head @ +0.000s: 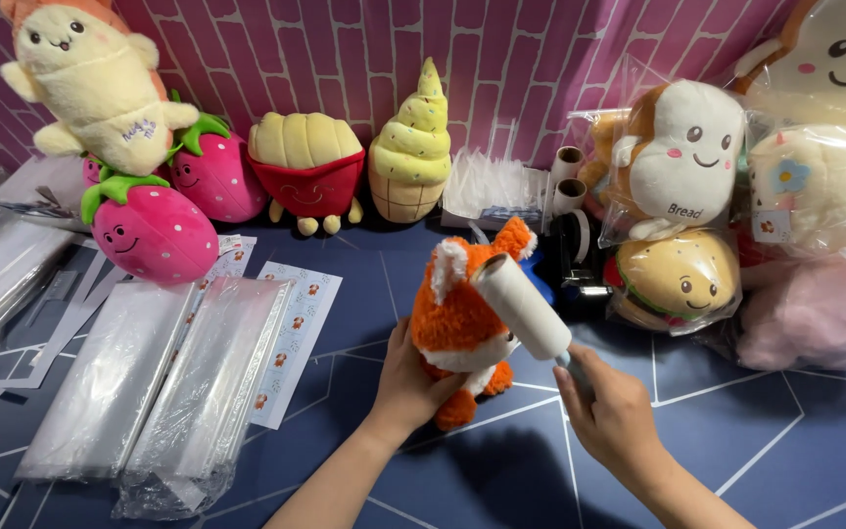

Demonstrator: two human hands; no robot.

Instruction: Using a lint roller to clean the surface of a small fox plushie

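Fingers of the left hand point(405, 377) grip an orange fox plush point(457, 318); right hand point(611, 411) clasps a lint roller point(523, 306) (clear bags point(164, 377) left).

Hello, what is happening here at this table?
A person holds an orange fox plush upright in the left hand and presses a white lint roller, held in the right hand, against its head. Stacks of clear bags and sticker sheets lie to the left on the blue table. More plush toys line the pink wall behind; some on the right are already bagged.

head view, looking down (close), forward-tilted
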